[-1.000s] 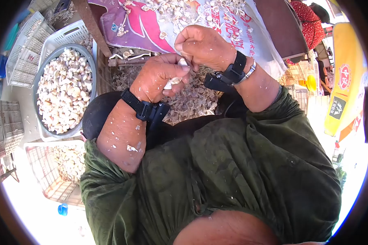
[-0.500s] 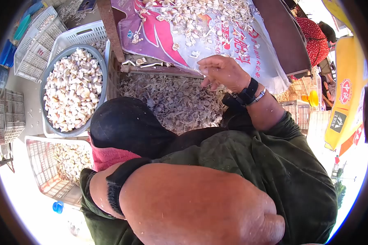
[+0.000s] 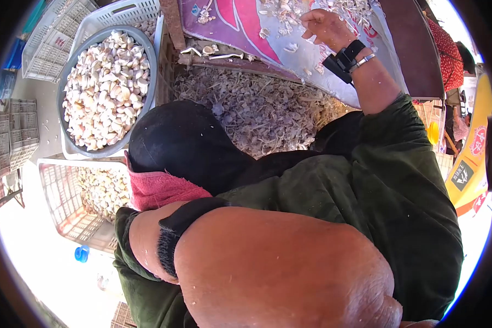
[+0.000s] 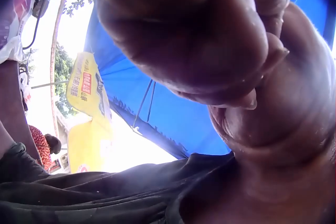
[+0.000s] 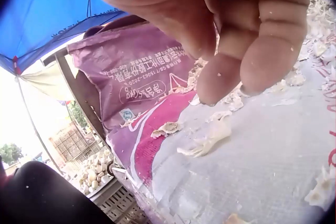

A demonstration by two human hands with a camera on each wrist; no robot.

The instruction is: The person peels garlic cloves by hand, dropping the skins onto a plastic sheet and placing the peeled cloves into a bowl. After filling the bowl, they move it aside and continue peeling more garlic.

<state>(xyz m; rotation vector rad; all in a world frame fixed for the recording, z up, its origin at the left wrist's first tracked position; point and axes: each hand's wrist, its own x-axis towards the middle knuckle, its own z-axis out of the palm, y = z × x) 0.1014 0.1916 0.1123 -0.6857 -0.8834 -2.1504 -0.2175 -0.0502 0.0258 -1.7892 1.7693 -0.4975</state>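
My left hand (image 3: 290, 268) is raised close to the head camera, its back toward the lens and a black strap round the wrist. Seen in the left wrist view, its fingers (image 4: 194, 45) are curled, and no object shows among them. Farther out, my right hand (image 3: 328, 27) hovers over a printed plastic sack (image 3: 311, 60) spread as a sheet. Its fingers (image 5: 273, 61) bend loosely downward with nothing held, fingertips close over garlic pieces and papery skins. One curled garlic skin (image 5: 207, 140) lies on the sack below them.
At left, a grey basin (image 3: 65, 117) heaped with garlic cloves stands on a white crate (image 3: 85, 33). A second crate (image 3: 60, 202) below holds more cloves. Dry garlic skins (image 3: 251, 109) pile up under the sack's edge, beyond my dark-clad knee (image 3: 175, 136).
My hands were together, with garlic in the left. They have parted: the left has come up close to the head camera, while the right has moved out over the sack.
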